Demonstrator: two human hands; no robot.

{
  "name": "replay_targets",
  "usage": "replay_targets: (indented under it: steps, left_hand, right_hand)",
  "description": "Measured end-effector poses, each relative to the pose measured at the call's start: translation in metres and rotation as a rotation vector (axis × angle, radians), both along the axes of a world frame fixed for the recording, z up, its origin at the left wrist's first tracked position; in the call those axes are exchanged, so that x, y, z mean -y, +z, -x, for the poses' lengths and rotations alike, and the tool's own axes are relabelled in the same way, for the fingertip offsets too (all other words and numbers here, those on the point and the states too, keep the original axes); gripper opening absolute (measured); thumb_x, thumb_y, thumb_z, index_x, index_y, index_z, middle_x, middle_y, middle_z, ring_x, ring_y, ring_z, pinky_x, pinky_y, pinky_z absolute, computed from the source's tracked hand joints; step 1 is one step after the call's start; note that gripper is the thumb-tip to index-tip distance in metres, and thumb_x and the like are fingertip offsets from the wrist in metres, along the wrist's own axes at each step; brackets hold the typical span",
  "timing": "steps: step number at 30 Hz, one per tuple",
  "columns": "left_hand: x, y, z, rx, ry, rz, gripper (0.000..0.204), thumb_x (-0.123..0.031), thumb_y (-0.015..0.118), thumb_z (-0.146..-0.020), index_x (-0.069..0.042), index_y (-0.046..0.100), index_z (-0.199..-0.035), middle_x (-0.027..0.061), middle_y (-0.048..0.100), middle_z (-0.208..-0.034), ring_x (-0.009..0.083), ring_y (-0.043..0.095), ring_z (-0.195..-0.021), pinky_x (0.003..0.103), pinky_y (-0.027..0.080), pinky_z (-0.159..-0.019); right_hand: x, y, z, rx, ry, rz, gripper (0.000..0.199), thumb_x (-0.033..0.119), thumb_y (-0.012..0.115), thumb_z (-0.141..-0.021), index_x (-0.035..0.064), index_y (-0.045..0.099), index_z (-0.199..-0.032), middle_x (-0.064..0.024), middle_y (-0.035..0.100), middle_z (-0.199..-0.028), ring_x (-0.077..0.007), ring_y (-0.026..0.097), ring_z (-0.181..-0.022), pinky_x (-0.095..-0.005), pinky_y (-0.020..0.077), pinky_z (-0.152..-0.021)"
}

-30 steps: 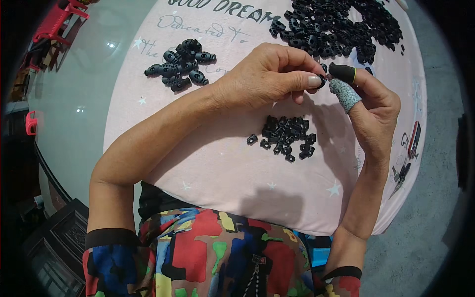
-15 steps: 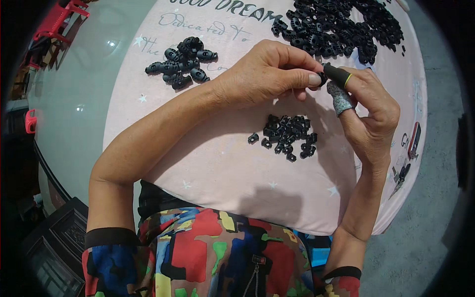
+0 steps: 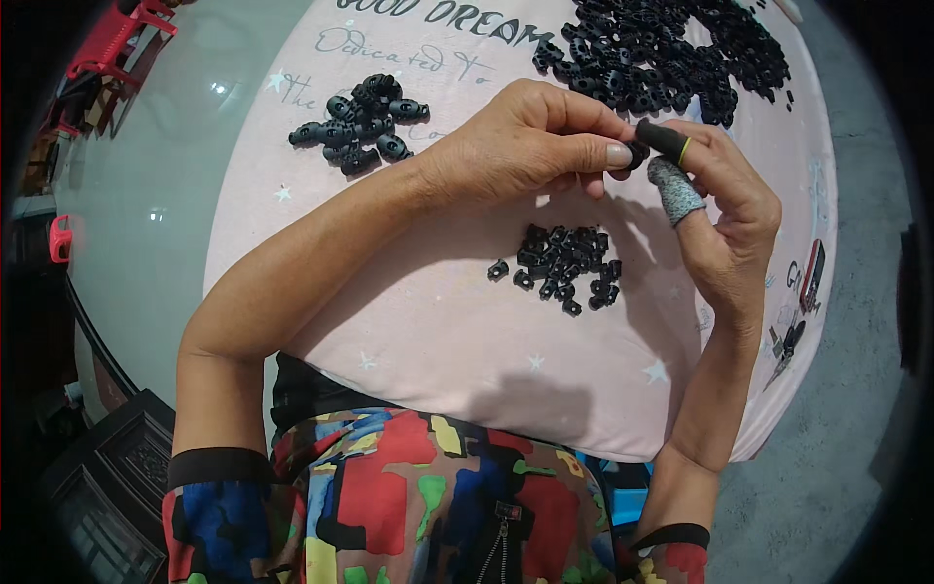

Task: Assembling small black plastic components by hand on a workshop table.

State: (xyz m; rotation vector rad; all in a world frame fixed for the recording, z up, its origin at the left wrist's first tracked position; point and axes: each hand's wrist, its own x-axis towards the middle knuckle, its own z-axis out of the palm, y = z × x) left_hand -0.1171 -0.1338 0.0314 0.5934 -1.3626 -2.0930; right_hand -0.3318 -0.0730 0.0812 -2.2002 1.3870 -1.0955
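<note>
My left hand (image 3: 545, 141) pinches a small black plastic cord lock piece (image 3: 637, 156) between thumb and index finger. My right hand (image 3: 725, 190) wears a black finger cot with a yellow rim on the index finger and a grey knitted one on the thumb. Its index tip rests at the far edge of the piece; the thumb is a little apart from it, and I see nothing gripped between the two. Below the hands lies a heap of small black cord lock plungers (image 3: 559, 258). Left of my left wrist is a group of larger barrel-shaped black cord locks (image 3: 360, 127).
A big pile of black plastic parts (image 3: 652, 58) covers the far right of the pink cloth-covered table (image 3: 438, 331). Near the right edge lie a red, slim object (image 3: 813, 277) and small dark-handled snips (image 3: 790, 346). A red plastic chair (image 3: 122, 44) stands at far left.
My right thumb has drawn slightly away from the piece, widening the gap to the index finger. More of the piece shows. My left hand has hardly moved.
</note>
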Motion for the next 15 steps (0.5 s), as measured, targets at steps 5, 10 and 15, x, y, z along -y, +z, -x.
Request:
replay_targets:
  steps: [5, 10, 15]
  left_hand:
    - [0.007, 0.009, -0.008, 0.001, 0.0, 0.133, 0.025, -0.022, 0.068, -0.103, -0.004, 0.071, -0.12, -0.0001, 0.072, -0.099, 0.0014, 0.062, -0.078, 0.016, 0.047, -0.065]
    - [0.006, 0.021, -0.027, 0.156, -0.026, 0.228, 0.024, -0.027, 0.065, -0.104, -0.006, 0.069, -0.115, -0.0045, 0.064, -0.09, 0.002, 0.058, -0.075, 0.019, 0.044, -0.064]
    - [0.0, 0.015, -0.04, 0.228, 0.059, 0.194, 0.025, -0.029, 0.065, -0.104, -0.006, 0.069, -0.114, -0.005, 0.064, -0.089, 0.0019, 0.058, -0.074, 0.018, 0.043, -0.063]
  right_hand:
    - [0.003, 0.002, 0.006, 0.081, -0.076, -0.088, 0.03, -0.007, 0.066, -0.084, 0.0021, 0.078, -0.11, -0.0042, 0.073, -0.097, -0.0077, 0.059, -0.077, -0.0224, 0.0429, -0.062]
    - [0.001, -0.005, -0.001, -0.141, -0.064, -0.202, 0.022, 0.001, 0.071, -0.082, 0.0018, 0.076, -0.103, -0.0082, 0.066, -0.082, -0.0193, 0.06, -0.073, -0.0318, 0.0465, -0.066]
    - [0.005, -0.013, 0.004, -0.285, -0.1, -0.035, 0.018, 0.003, 0.072, -0.08, -0.0002, 0.074, -0.097, -0.0119, 0.063, -0.079, -0.028, 0.06, -0.072, -0.0383, 0.0485, -0.069]
